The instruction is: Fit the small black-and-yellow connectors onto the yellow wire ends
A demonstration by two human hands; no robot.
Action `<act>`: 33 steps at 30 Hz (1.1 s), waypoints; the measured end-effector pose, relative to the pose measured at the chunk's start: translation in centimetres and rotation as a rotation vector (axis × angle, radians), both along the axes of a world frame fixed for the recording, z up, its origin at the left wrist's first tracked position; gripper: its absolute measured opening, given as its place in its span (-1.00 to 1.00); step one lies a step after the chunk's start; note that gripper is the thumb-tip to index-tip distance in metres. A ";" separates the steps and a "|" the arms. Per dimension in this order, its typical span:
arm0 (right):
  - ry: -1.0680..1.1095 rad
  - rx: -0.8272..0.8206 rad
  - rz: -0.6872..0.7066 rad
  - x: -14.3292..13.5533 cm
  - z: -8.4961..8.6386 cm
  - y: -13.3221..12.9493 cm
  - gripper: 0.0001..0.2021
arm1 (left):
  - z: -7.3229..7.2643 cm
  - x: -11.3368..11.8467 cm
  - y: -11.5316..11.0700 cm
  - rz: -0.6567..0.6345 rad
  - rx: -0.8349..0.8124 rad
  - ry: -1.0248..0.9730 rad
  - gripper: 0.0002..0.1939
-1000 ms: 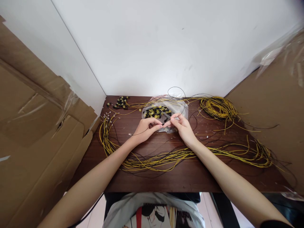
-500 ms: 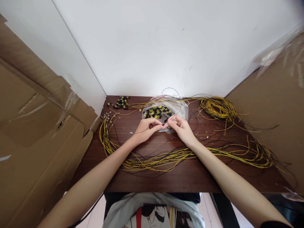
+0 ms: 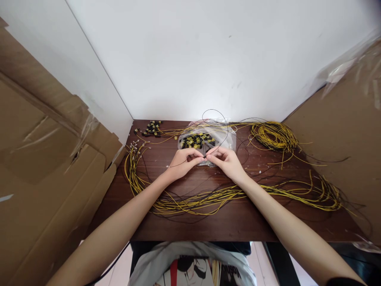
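Note:
My left hand (image 3: pixel 186 162) pinches a small black piece (image 3: pixel 204 157) on a thin black wire, just in front of the plastic bag. The wire's short end runs back over my left hand to a small pale tip (image 3: pixel 168 166). My right hand (image 3: pixel 224 159) is closed on the same black wire (image 3: pixel 227 129), its fingertips meeting those of my left hand. From there the wire loops up against the white wall. Behind the hands, the clear bag (image 3: pixel 229 140) holds yellow and black connectors (image 3: pixel 195 140).
A bundle of yellow and black wires (image 3: pixel 190 202) curves across the table (image 3: pixel 190 232) under my forearms. Coiled wires (image 3: pixel 274 137) lie at the back right, loose connectors (image 3: pixel 153 128) at the back left. Cardboard (image 3: pixel 53 159) stands on both sides.
My right hand has shifted slightly left and its fingers have closed up to my left fingertips. The wire's pale tip has moved a little right, towards my left hand.

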State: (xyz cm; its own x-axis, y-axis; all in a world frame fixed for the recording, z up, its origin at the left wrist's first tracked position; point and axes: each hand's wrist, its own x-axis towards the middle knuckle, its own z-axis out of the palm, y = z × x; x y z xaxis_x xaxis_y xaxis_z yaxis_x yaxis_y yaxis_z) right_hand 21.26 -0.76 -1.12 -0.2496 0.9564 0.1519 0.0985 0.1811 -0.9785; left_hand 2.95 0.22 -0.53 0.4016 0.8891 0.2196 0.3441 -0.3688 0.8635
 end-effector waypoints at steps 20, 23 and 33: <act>-0.027 0.049 0.005 0.2 0.1 0.2 -0.76 | -0.2 -0.1 0.0 -0.039 0.052 -0.006 -0.83; -0.034 0.067 0.020 0.1 0.0 0.2 -0.77 | -0.2 -0.1 0.0 -0.045 0.049 -0.012 -0.83; 0.127 0.000 -0.097 -0.3 0.1 0.0 -0.73 | -0.4 0.1 0.1 -0.010 0.011 -0.045 -0.82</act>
